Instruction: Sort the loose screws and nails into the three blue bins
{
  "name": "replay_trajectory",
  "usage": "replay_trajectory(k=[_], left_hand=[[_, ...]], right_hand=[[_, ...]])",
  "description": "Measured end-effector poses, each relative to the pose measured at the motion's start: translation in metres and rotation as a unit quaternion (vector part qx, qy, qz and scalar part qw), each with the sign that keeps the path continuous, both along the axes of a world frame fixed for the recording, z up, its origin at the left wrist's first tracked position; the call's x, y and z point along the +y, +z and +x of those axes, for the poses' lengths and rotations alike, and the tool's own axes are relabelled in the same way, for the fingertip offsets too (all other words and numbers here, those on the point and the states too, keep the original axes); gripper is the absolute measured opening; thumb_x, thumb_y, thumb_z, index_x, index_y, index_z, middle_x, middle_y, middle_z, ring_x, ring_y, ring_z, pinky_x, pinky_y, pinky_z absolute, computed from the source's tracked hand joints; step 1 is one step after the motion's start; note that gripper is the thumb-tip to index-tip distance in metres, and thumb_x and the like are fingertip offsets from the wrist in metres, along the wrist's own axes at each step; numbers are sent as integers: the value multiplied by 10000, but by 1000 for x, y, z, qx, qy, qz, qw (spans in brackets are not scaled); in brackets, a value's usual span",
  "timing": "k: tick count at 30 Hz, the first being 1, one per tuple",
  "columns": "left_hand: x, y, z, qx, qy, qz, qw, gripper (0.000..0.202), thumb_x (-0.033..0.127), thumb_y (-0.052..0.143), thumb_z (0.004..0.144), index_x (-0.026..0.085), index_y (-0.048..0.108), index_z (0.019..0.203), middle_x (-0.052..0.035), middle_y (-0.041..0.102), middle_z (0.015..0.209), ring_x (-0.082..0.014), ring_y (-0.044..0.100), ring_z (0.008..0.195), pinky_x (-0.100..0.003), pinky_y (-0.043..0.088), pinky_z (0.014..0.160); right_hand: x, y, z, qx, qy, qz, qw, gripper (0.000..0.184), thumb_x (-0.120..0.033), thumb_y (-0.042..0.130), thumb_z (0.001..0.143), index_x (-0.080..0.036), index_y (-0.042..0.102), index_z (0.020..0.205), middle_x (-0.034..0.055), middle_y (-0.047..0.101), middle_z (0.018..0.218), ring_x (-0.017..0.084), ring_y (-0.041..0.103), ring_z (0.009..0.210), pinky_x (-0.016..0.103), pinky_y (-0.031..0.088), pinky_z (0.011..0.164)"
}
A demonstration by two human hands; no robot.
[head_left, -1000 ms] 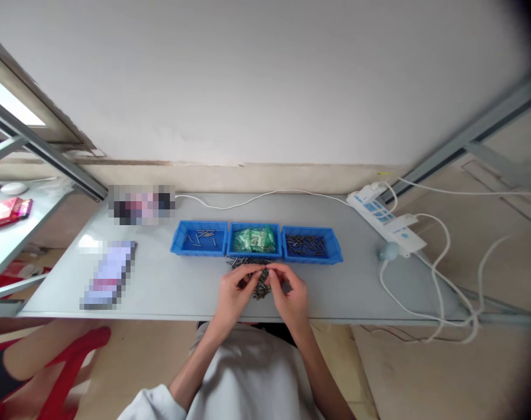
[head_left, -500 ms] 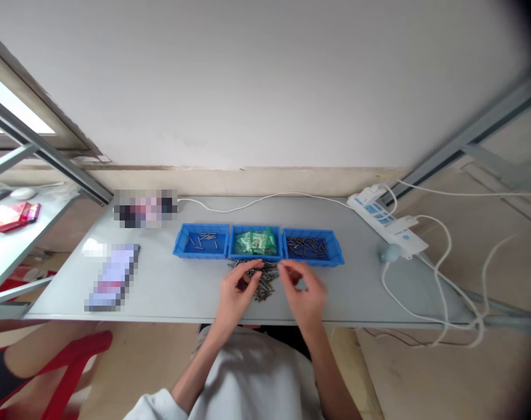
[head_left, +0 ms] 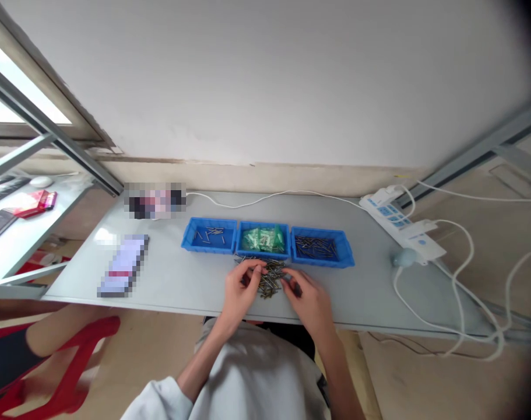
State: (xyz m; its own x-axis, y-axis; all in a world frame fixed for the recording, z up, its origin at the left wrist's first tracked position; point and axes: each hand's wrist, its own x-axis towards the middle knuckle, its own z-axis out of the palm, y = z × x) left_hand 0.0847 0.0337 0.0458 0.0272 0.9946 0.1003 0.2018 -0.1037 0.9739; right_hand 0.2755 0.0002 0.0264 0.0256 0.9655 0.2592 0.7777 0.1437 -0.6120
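A loose pile of screws (head_left: 270, 284) lies on the table between my two hands, in front of the trays. My left hand (head_left: 239, 290) is at the pile's left edge, thumb and forefinger pinched together; whatever is between them is too small to make out. At the right edge, my right hand (head_left: 309, 298) has its thumb and forefinger apart, tips at the screws. Behind them stand three blue trays in a row. The left tray (head_left: 190, 249) holds several light screws, the middle tray (head_left: 257, 255) a green-tinted clear bag (head_left: 263, 238), and the right tray (head_left: 341, 261) many darker screws (head_left: 314, 247).
A phone-like, pixelated object (head_left: 124, 265) lies on the left of the table, with another blurred item (head_left: 155, 201) behind it. On the right are a white power strip (head_left: 400, 224) and looping cables. Another person's leg (head_left: 51, 332) and a red stool (head_left: 81, 361) show at lower left.
The view has shifted slightly. My right hand has come down to the pile's right edge, its fingertips now lower against the screws. My left hand stays at the pile's left side.
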Motion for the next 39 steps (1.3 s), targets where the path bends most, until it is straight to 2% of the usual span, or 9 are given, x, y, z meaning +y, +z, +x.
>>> replay_trajectory(k=[5,10,15,20,24,31,35,39], left_hand=[[0,3,0,2,-14,-4,1000,295,414,581,1040,188,771,1048,-37,787,830,-119,574,574,-232,459,585],[1,5,0,-2,-14,-10,1000,332,450,576,1040,181,770,1049,-38,780,799,-122,578,573,-228,449,574],[0,1,0,4,-4,-2,1000,313,432,578,1041,188,774,1046,-29,771,780,-122,580,575,-225,460,579],[0,-3,-1,28,-60,51,996,235,359,636,1019,191,791,1073,-56,770,889,-112,566,596,-229,467,589],[1,0,-1,19,-70,85,994,209,312,622,1025,188,791,1034,-75,752,938,-122,600,651,-230,474,593],[3,0,0,28,-112,89,989,150,270,636,1007,179,755,1006,-87,744,1019,-98,575,615,-214,453,552],[3,-5,0,25,-88,108,990,150,271,648,1006,178,744,940,-76,748,988,-117,630,694,-217,496,622],[1,-8,0,48,-36,88,994,99,267,699,966,193,763,951,-7,744,796,-84,543,542,-198,470,563]], right_hand=[[6,-3,5,-25,11,-36,999,258,-391,519,1045,-245,731,1061,3,693,725,190,645,603,283,428,583],[5,-4,10,-4,35,-34,999,274,-415,505,1054,-244,719,1034,15,711,768,194,665,652,284,459,622],[3,3,5,77,14,-22,997,261,-447,542,1043,-238,698,1020,1,660,727,173,605,610,279,488,640],[3,13,-24,207,22,12,978,193,-398,573,1037,-228,655,997,-15,619,736,152,578,632,252,508,644],[5,7,-39,280,33,6,959,150,-373,569,1046,-229,612,1032,-12,628,791,149,601,674,255,523,658],[4,2,-34,330,43,-10,943,176,-395,555,1062,-230,608,1096,12,666,858,166,640,732,280,544,693],[3,2,-34,363,53,-1,930,141,-357,588,1058,-242,631,1126,9,684,870,165,652,759,273,530,701],[3,1,-33,376,39,-5,926,146,-352,589,1064,-245,655,1139,6,684,830,163,647,738,269,512,680]])
